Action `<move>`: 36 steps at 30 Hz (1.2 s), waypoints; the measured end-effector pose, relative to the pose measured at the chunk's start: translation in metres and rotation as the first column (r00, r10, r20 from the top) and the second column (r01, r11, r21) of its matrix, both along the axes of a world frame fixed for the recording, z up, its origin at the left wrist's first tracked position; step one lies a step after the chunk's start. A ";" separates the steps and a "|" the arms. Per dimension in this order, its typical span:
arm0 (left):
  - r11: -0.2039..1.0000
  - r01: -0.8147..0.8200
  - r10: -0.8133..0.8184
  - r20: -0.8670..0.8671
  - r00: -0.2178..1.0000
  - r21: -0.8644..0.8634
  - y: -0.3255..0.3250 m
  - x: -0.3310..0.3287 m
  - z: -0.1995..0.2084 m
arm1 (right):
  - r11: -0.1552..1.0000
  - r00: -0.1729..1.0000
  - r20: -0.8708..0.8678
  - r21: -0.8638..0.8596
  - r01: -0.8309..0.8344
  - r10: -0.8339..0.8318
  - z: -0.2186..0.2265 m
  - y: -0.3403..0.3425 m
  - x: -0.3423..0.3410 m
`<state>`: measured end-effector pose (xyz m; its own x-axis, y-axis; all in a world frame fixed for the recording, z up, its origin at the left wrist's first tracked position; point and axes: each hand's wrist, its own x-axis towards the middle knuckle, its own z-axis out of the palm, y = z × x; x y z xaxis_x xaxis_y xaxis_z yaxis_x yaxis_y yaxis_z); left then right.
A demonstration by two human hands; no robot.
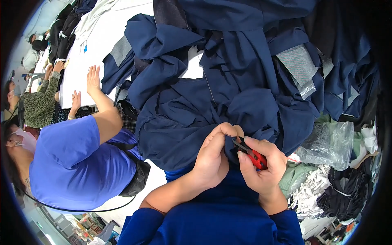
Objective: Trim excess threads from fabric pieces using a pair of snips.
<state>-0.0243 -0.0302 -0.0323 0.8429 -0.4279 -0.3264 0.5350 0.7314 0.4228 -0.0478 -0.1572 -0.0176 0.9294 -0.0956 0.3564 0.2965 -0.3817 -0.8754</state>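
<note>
Navy blue fabric [175, 104] lies heaped in front of me and hangs over the near edge of the white table. My left hand [215, 153] is closed on an edge of this fabric, pinching it between thumb and fingers. In my right hand [264, 165] is a small pair of red-handled thread snips [258, 159]. Their dark blades point left and touch, or nearly touch, the fabric edge at my left fingertips. Whether the blades are closed on the fabric I cannot tell. Part of the snips is hidden behind my right thumb and fingers.
A person in a blue-violet shirt [77, 159] stands close on my left, hands over the white table [116, 20]. Another person in a patterned top [41, 102] works beyond. On my right are a clear plastic bag [332, 143] and piles of white and black cloth scraps [345, 192].
</note>
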 end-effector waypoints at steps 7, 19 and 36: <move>0.999 0.007 -0.007 -0.015 1.000 0.037 -0.001 -0.002 0.001 | 1.000 0.999 -0.032 0.010 0.003 -0.003 0.001 0.001 0.001; 0.995 0.017 -0.022 0.048 0.999 0.100 -0.004 -0.003 0.000 | 0.754 0.984 -0.161 0.636 0.163 -0.076 -0.017 0.001 -0.004; 0.987 0.143 -0.153 -0.168 0.974 -0.071 0.004 -0.003 0.005 | 0.810 0.975 -0.189 0.586 0.019 0.114 -0.019 -0.002 -0.016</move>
<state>-0.0272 -0.0259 -0.0269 0.7018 -0.5661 -0.4324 0.7005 0.6589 0.2742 -0.0633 -0.1594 -0.0367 0.9831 -0.1761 0.0492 0.0893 0.2280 -0.9696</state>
